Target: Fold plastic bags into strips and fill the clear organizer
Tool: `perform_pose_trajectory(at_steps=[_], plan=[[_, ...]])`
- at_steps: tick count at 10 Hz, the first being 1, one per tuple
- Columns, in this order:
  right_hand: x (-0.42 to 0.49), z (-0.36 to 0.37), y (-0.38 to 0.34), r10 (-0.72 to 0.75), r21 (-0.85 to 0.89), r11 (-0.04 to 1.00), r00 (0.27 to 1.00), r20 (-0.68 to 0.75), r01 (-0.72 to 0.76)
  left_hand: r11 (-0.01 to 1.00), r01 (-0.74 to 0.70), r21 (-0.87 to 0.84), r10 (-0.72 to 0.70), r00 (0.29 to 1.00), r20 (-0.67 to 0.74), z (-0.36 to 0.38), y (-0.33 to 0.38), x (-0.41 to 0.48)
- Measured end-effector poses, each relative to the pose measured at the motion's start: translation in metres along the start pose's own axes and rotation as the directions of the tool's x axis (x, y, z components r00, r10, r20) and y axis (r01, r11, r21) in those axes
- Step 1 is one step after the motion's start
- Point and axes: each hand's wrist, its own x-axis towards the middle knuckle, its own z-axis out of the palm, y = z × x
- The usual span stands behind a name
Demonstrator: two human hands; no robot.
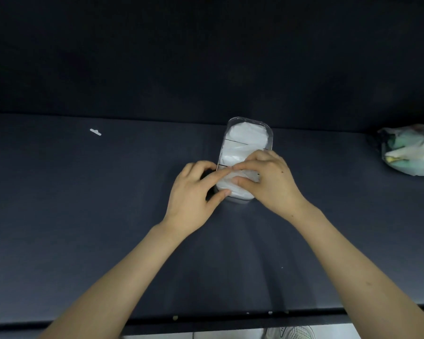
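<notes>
A small white plastic scrap (95, 132) lies far off to the left on the dark tabletop (108, 216). Nearer the middle, my left hand (194, 192) sits at the near left corner of the clear organizer (269, 138). Its grip is clamped, with forefinger and thumb pinching the folded white bag (233, 189) in the nearest compartment.

The organizer stands in the middle of the tabletop. Its long axis runs away from me and leans slightly to the right at the far end. Two dividers cut it into three compartments in a row. The far compartment holds a white bag strip (247, 132), the middle one another (235, 152), and the near one the bag I am handling.

My right hand (269, 182) covers the near right side, its grip curled onto the same folded bag with the thumb pressing its top. Well apart at the right edge lies a stuffed printed plastic bag (411, 150).
</notes>
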Motion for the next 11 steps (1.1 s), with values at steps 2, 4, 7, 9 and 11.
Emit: perform_pose_trajectory(at_steps=[2,4,7,9,11], plan=[[-0.012,-0.003,0.010,-0.042,-0.185,0.983,0.980,-0.193,0.006,0.993,0.044,0.114,-0.049,0.998,0.046,0.000,-0.003,0.002],[-0.006,0.012,0.010,-0.002,-0.209,0.977,0.980,-0.199,-0.040,0.988,0.046,0.148,-0.052,0.998,0.040,0.001,-0.003,0.004],[-0.019,0.009,0.011,-0.020,-0.115,0.993,0.982,-0.187,-0.001,0.986,0.107,0.125,-0.106,0.994,-0.019,0.005,0.002,0.006],[-0.020,0.001,0.009,-0.038,-0.135,0.991,0.965,-0.259,0.002,0.984,0.178,0.028,-0.178,0.984,0.017,0.000,0.009,0.009],[-0.027,-0.027,-0.001,-0.052,-0.063,0.997,0.970,-0.236,0.038,0.977,0.215,0.002,-0.214,0.974,0.079,-0.025,0.012,0.013]])
